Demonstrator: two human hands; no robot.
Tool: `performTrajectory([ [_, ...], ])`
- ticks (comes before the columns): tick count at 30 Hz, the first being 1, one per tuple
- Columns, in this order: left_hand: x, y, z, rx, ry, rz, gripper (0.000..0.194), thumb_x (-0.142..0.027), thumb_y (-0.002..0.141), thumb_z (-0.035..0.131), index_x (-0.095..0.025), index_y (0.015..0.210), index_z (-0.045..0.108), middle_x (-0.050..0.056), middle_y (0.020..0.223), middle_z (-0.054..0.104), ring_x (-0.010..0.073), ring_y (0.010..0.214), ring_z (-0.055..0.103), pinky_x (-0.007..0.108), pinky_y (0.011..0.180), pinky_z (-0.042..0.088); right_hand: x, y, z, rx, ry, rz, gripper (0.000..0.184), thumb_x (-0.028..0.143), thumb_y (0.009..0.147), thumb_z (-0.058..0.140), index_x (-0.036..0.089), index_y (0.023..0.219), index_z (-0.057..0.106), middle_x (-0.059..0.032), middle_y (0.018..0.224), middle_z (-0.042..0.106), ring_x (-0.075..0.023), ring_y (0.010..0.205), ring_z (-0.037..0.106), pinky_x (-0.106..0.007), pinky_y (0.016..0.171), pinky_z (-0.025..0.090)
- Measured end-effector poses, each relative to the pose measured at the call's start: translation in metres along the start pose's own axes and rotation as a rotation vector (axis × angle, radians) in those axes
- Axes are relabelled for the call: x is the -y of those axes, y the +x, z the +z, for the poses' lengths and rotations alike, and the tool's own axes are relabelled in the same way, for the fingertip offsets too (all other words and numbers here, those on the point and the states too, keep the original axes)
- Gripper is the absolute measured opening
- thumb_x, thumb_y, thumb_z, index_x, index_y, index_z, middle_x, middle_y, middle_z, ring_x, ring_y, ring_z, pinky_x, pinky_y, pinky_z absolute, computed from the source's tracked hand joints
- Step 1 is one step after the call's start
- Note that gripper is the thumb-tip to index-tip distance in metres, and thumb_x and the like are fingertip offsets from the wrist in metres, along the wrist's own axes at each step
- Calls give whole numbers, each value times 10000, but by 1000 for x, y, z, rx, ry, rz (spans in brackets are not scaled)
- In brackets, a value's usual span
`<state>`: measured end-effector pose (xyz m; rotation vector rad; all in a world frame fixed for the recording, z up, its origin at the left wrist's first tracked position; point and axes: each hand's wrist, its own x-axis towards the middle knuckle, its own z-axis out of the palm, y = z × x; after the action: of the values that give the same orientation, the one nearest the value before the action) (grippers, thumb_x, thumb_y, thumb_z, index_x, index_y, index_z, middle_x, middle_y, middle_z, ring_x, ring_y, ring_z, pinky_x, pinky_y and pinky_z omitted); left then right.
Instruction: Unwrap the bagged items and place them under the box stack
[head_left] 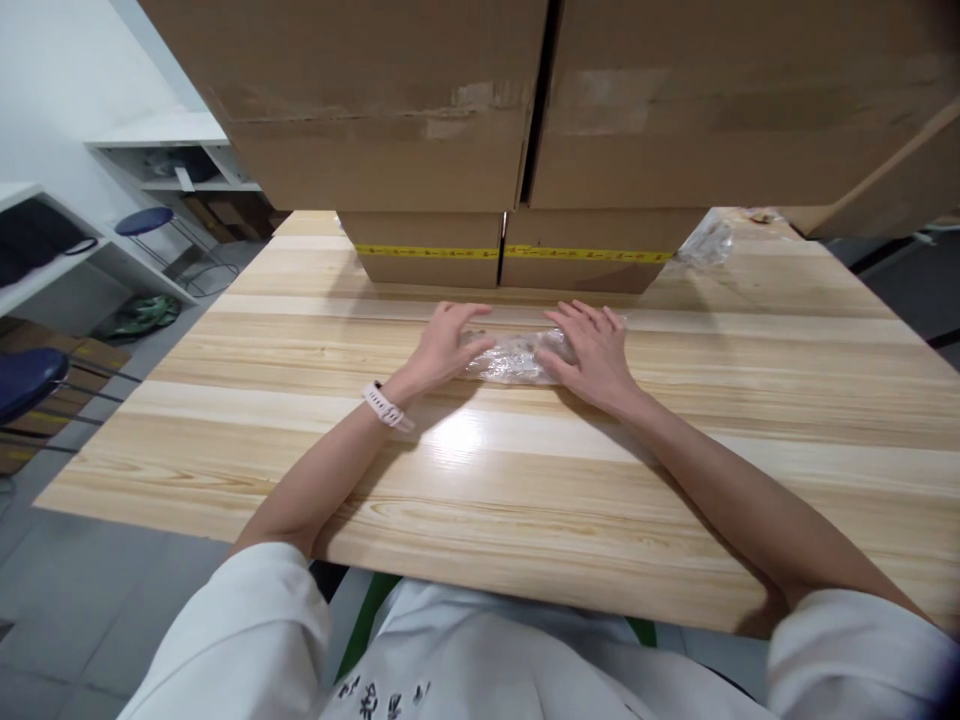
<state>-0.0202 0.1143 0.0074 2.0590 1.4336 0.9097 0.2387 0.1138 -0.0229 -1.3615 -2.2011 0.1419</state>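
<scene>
"While both arms reach out over the pale, striped wooden table (465, 535), where does the crumpled, clear plastic packet (514, 362) lie?"

"Flat on the tabletop, between the bare left hand (448, 345) and the bare right hand (592, 355), with its ends running in under them."

"Is either hand clenched?"

"Neither. On the left, the fingers are parted and loosely curved, with the thumb at the packet's near end. On the right, the fingers are spread over the other end and the thumb lies across the plastic. I can't tell how hard either one presses."

"What stands in the way?"

"Just beyond the fingertips, two brown cardboard boxes with yellow printed tape (435, 262) stand side by side, a narrow gap between them. Two larger brown cardboard boxes (360, 120) sit above, jutting out toward the person and blocking the view past them."

"Anything else around?"

"More crinkled clear plastic (706, 243) lies beside the lower boxes, toward the right. A pale pink wristband (385, 405) circles the left wrist. Off to the left, apart from the table, are a round blue stool (145, 221) and white shelving (169, 130)."
</scene>
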Motion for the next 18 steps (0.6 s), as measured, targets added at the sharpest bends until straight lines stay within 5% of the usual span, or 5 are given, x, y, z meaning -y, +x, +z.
performTrajectory([
  [3, -11, 12, 18, 178, 61, -16, 722, -304, 761, 852, -188, 1425, 591, 141, 1377, 670, 369, 1255, 505, 507, 1080, 356, -15, 8, 5, 156, 24, 93, 769, 602, 880, 660, 169, 1499, 517, -196, 1392, 638, -398, 1359, 500, -624, 1185, 235],
  [7, -17, 12, 23, 218, 95, -18, 858, -312, 759, 862, -187, 1521, 489, 116, 1196, 712, 338, 1123, 553, 468, 1025, 350, -15, 4, -6, 135, 47, 92, 692, 601, 893, 670, 214, 1458, 570, -155, 1210, 679, -369, 1184, 567, -582, 1090, 328],
  [15, -30, -3, 6, 93, 182, 167, 184, -135, 812, 708, -213, 974, 666, 5, 824, 666, 226, 867, 586, 389, 947, 327, 30, -5, -45, 32, -86, -153, 260, 340, 1016, 549, 247, 1202, 706, -75, 979, 718, -297, 1036, 576, -495, 1028, 294],
  [18, -37, -16, -10, 275, 226, 271, 133, -120, 804, 690, -220, 891, 685, 16, 839, 701, 231, 872, 608, 382, 918, 337, 43, -16, -65, 205, -85, -322, 220, 237, 1003, 529, 249, 1098, 727, -72, 964, 748, -273, 992, 596, -458, 992, 327],
])
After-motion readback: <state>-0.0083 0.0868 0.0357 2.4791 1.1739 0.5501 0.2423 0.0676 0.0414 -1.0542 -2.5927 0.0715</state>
